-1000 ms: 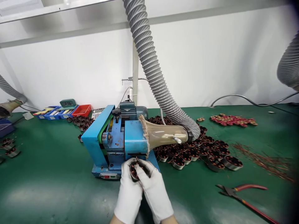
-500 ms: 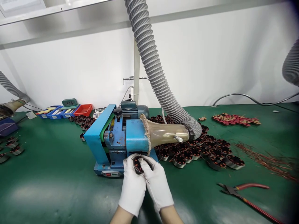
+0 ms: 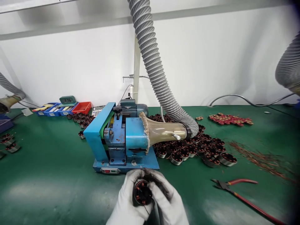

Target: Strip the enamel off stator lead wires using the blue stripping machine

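A round motor stator (image 3: pixel 142 193), black with copper windings inside, faces up between my white-gloved hands. My left hand (image 3: pixel 129 200) is closed around its left side. My right hand (image 3: pixel 167 197) grips its right side, fingers bent and thumb at the rim; dark smudges mark the glove fingers. Thin wire ends stick out above and below the stator. Just beyond my hands stands a blue belt-driven machine (image 3: pixel 118 134), its slotted blue cover (image 3: pixel 136 137) apart from the stator.
A grey hose (image 3: pixel 156 65) runs down to a translucent funnel (image 3: pixel 165 132) at the cover. Many stators (image 3: pixel 175 157) lie behind and right of the machine. Red-handled cutters (image 3: pixel 225 185), loose copper wires (image 3: pixel 257 157) and red-and-tan rings (image 3: pixel 229 119) are at right. Small bins (image 3: pixel 82 107) stand back left.
My hands have drawn the stator back from the machine's cover toward me, and its wound face now shows more fully. The view has shifted slightly.
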Motion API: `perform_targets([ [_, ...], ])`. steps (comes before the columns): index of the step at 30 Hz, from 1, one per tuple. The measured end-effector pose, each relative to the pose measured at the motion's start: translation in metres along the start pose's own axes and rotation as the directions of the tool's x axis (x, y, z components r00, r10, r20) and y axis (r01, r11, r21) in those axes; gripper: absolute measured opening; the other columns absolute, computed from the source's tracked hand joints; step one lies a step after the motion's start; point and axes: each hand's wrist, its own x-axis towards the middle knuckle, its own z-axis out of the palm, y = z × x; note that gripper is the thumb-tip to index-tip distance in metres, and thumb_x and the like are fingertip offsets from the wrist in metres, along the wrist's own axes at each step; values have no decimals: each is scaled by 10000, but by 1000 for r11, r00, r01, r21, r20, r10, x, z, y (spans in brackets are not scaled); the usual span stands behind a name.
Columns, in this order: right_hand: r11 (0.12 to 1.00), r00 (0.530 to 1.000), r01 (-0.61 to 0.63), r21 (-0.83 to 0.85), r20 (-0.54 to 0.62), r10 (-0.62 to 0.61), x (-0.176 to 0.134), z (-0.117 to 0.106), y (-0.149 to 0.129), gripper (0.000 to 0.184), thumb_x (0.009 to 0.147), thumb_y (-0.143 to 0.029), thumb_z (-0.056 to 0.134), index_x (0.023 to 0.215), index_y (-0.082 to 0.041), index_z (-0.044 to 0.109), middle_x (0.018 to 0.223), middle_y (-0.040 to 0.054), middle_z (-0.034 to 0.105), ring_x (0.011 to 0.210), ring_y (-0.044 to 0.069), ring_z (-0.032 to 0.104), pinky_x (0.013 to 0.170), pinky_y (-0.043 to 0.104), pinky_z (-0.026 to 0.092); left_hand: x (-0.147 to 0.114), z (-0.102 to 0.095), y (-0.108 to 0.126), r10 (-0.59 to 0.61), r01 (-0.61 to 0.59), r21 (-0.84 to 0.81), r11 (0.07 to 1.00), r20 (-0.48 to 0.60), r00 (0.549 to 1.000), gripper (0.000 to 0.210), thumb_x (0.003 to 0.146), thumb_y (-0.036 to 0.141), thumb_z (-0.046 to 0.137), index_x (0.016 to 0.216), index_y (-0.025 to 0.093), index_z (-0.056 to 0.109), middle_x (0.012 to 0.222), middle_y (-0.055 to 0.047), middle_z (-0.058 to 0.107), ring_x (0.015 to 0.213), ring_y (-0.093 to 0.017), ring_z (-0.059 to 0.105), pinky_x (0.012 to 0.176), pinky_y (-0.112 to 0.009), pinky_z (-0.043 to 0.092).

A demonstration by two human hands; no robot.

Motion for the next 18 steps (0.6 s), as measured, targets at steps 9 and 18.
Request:
perform_targets([
  [9,987,946,-150,63,299,124,5,-17,-28,192,497,-252,823,668,-220,744,654,25,661,622,168,596,590,250,479,-2,-9,16,-398,459,-299,837,245,884,558,463,195,777,982,202,572,834,-44,665,769,-214,640,706,-312,499],
  [18,738,939,-330,588,124,321,16,-14,-45,210,562,-362,794,636,-212,668,531,-42,571,461,64,480,446,167,392,-21,-12,31,-191,200,-47,979,157,969,438,491,24,624,857,250,543,814,43,546,563,-77,531,526,-184,426],
])
